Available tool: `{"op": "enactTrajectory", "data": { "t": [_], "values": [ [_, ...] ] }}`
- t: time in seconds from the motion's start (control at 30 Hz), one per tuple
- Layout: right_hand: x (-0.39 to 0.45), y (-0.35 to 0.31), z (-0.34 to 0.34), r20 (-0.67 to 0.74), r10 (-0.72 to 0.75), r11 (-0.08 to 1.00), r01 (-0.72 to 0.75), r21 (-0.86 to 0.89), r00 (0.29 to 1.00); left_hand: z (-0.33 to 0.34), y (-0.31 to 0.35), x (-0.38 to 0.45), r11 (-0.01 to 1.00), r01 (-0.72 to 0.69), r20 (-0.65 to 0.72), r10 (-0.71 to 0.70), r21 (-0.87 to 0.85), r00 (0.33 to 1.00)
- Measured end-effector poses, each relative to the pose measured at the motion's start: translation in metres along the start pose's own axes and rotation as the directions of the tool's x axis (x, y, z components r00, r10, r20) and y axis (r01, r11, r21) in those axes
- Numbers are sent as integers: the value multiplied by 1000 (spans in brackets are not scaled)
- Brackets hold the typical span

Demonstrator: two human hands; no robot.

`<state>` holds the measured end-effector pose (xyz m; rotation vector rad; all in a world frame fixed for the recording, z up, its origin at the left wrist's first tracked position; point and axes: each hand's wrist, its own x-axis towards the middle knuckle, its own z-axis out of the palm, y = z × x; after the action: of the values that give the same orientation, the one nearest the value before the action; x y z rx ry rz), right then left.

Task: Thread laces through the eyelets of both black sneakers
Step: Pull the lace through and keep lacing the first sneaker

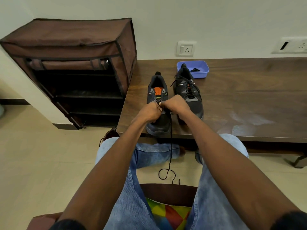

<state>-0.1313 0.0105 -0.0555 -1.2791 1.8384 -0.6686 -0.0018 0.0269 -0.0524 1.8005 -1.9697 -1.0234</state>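
Bare forearms [103, 163] run from dark short sleeves [69, 224], above light blue faded jeans [132, 196].

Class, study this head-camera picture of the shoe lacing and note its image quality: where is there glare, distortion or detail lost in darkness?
Head view: wide-angle distortion bends the table edge and wall line; pale glare patches sit on the tabletop at right; the shoe rack shelves sink into shadow; the left hand and right hand hide where the lace meets the unlaced sneaker.
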Motion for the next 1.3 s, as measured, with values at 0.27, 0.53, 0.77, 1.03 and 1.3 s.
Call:
{"op": "enactTrajectory", "data": {
  "t": [0.27, 0.53, 0.77, 1.03, 1.3],
  "values": [
    [8, -13, -8, -20, -71, 971, 65, -231, 997, -19, -4, -25, 987, 76, 213, -105, 141, 971],
    [8, -18, -11, -39, -69, 972, 58, -227, 997, 33, -35, -76, 765, -93, 642, -461, 638, 612],
    [17, -12, -16, 42, -19, 986, 26, -166, 999, 19, -41, -65, 838, 62, 598, -436, 542, 672],
    [23, -13, -13, 49, -6, 981, 16, -191, 999, -19, 12, -6, 933, 6, 66, -32, 360, 997],
    [24, -14, -11, 23, -17, 976, 22, -215, 1000, -5, 1, -23, 875, -117, 133, 61, 469, 989]
  ]
}}
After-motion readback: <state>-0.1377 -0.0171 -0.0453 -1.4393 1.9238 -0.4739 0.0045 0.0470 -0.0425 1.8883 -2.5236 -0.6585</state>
